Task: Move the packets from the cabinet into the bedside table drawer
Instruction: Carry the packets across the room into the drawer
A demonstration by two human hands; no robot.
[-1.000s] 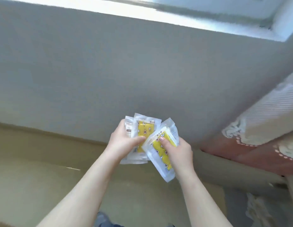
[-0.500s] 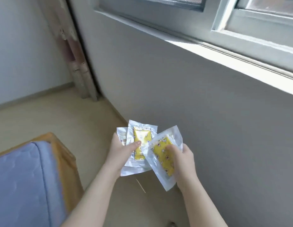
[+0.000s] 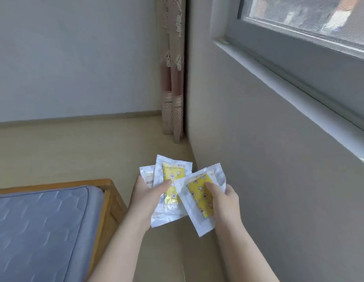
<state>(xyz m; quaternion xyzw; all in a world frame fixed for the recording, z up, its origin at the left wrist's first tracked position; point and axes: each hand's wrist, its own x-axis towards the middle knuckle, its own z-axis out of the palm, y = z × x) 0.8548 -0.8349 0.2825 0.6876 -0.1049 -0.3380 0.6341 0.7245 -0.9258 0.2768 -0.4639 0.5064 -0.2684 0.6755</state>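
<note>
I hold clear plastic packets with yellow patterned contents in front of me, above the floor. My left hand (image 3: 149, 197) grips a small stack of packets (image 3: 173, 174), thumb on the top one; a white-printed packet (image 3: 147, 176) peeks out behind it. My right hand (image 3: 224, 202) grips a single packet (image 3: 199, 192) that overlaps the stack's right edge. Neither the cabinet nor the bedside table is in view.
A bed with a grey-blue mattress (image 3: 38, 231) in a wooden frame (image 3: 112, 200) fills the lower left. A grey wall (image 3: 268, 159) under a window sill (image 3: 299, 86) runs along the right. A patterned curtain (image 3: 173, 78) hangs in the far corner. Beige floor (image 3: 75, 149) lies ahead.
The view has swung left from the wall under the window to the room corner, bringing bed and curtain into sight. Both hands keep the same hold on the packets.
</note>
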